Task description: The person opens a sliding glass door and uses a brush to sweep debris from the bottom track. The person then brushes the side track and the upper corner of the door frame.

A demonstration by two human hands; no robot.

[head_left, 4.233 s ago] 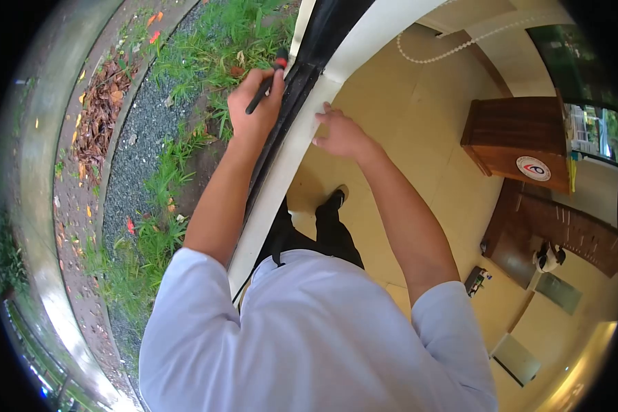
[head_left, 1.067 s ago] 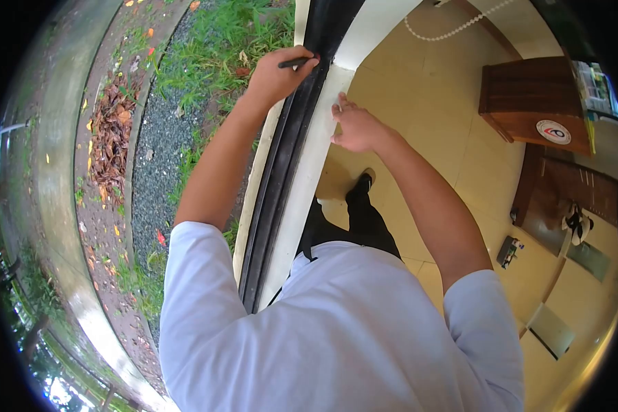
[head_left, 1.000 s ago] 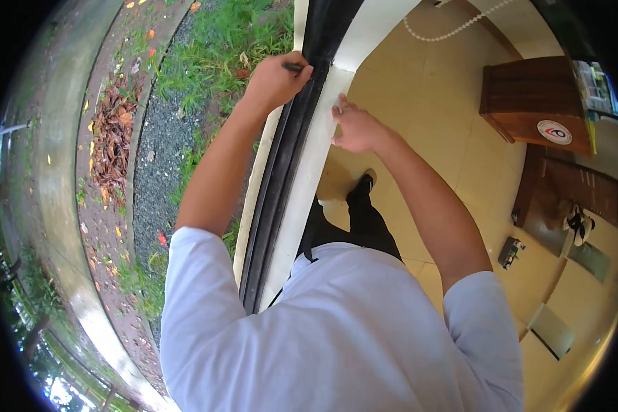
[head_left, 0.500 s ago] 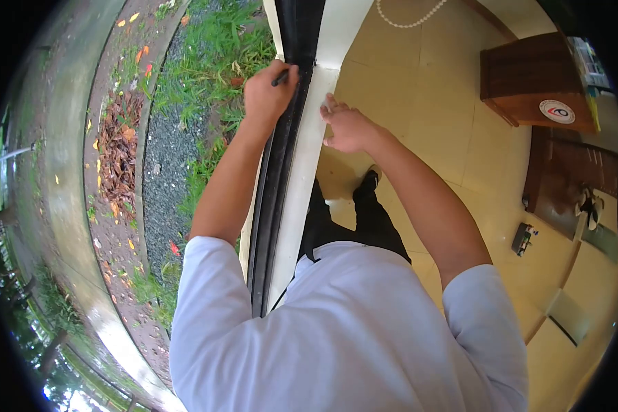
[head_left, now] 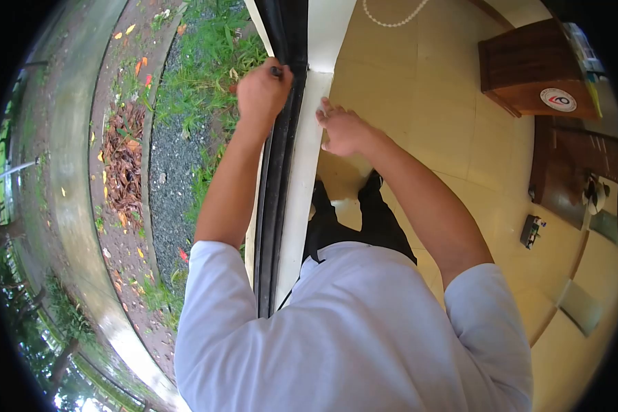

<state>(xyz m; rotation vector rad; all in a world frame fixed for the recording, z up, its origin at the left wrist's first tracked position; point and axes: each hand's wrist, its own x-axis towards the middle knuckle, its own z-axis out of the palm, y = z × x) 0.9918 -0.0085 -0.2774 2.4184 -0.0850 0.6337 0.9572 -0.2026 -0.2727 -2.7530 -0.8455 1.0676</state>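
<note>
My left hand (head_left: 261, 93) is closed around a thin dark tool (head_left: 276, 70), its tip pressed into the black window track (head_left: 276, 172) that runs along the sill. My right hand (head_left: 342, 129) lies flat on the white inner sill (head_left: 302, 185), fingers spread, just to the right of the track. Both arms reach forward from my white T-shirt. Most of the tool is hidden inside my fist.
Outside on the left are grass (head_left: 209, 55), a gravel strip (head_left: 163, 158), dry leaves and a concrete kerb (head_left: 69, 178). Inside on the right are a beige tiled floor, a wooden lectern (head_left: 529, 69), a white bead chain (head_left: 391, 17) and my black shoes below.
My left hand has turned the tool from lying across the track to pointing down into it, gripping it tighter. My right hand stays on the sill. The view has shifted slightly.
</note>
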